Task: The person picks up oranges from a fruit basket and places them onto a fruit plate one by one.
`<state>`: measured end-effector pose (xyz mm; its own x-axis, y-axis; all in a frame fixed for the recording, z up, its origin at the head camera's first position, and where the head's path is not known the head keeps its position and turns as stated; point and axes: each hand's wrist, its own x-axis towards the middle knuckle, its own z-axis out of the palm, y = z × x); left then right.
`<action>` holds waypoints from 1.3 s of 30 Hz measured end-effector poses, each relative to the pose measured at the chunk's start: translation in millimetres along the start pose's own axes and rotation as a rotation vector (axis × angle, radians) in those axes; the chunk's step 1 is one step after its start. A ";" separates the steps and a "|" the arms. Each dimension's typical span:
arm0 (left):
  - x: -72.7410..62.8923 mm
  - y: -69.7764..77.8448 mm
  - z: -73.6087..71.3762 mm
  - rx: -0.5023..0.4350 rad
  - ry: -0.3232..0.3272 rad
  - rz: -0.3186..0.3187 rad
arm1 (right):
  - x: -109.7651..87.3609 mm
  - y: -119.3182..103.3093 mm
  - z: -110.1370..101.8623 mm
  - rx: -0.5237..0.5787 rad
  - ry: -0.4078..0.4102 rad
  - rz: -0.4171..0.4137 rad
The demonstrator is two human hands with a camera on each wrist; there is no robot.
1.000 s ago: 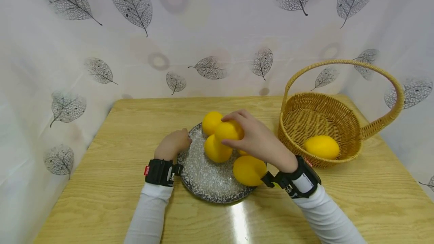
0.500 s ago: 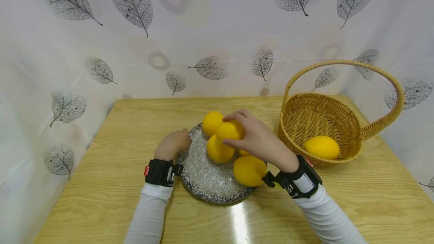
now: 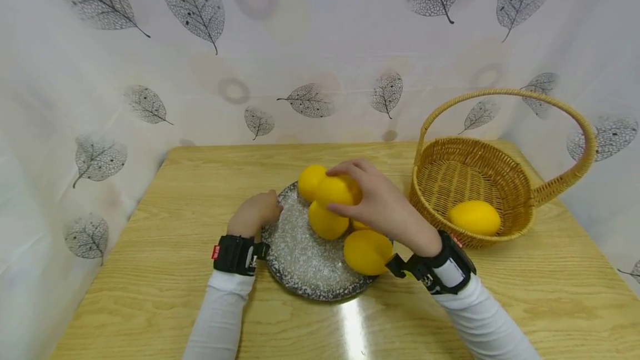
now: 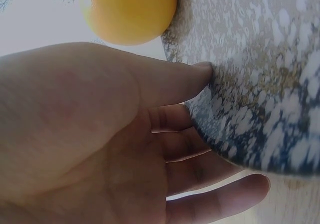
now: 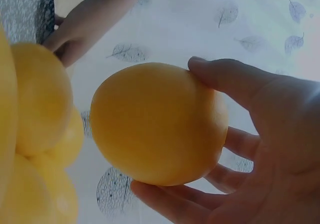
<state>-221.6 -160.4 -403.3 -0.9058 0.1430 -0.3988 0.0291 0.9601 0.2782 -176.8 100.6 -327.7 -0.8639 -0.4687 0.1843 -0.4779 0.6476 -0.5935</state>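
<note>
My right hand (image 3: 372, 196) grips a smooth yellow lemon (image 5: 157, 124) between thumb and fingers, lifted over the speckled grey plate (image 3: 300, 260). Below it, another lemon (image 3: 327, 224) lies on the plate. A lemon (image 3: 311, 181) sits at the far rim, and an oval one (image 3: 367, 253) near the front right. One more lemon (image 3: 359, 225) is mostly hidden under my right hand. My left hand (image 4: 100, 114) holds the plate's left rim, thumb on top and fingers beneath, partly out of sight.
To the right stands a wicker basket (image 3: 420, 204) with a tall arched handle (image 3: 505, 92). One lemon (image 3: 475, 217) lies inside it. Behind the wooden table (image 3: 175, 199) hangs a leaf-patterned cloth (image 3: 200, 110).
The lemon below the held one has shifted slightly right on the plate. My right hand with its lemon has barely moved, and the left hand stays on the rim.
</note>
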 end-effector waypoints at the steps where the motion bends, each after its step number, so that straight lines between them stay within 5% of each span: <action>1: 0.2 -0.5 -0.2 0.000 0.001 0.003 | -0.6 -2.1 1.9 0.002 0.007 -0.028; 9: 0.4 -2.9 -1.0 -0.010 0.012 0.000 | -9.9 -25.7 24.3 0.001 -0.084 -0.188; 16: -0.7 -3.7 0.6 -0.014 0.009 -0.007 | -14.6 -34.8 46.2 -0.045 -0.186 -0.221; 29: -2.9 -2.2 -0.6 0.000 0.007 0.011 | -13.6 -35.1 80.8 -0.160 -0.180 -0.291; 39: -2.6 0.0 -1.7 0.015 0.019 0.020 | -17.6 -34.1 95.6 -0.238 -0.219 -0.262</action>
<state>-219.9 -161.2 -400.8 -0.9129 0.1573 -0.3767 0.0531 0.9607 0.2724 -130.2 29.3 -385.7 -0.6663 -0.7361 0.1192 -0.7228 0.5983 -0.3459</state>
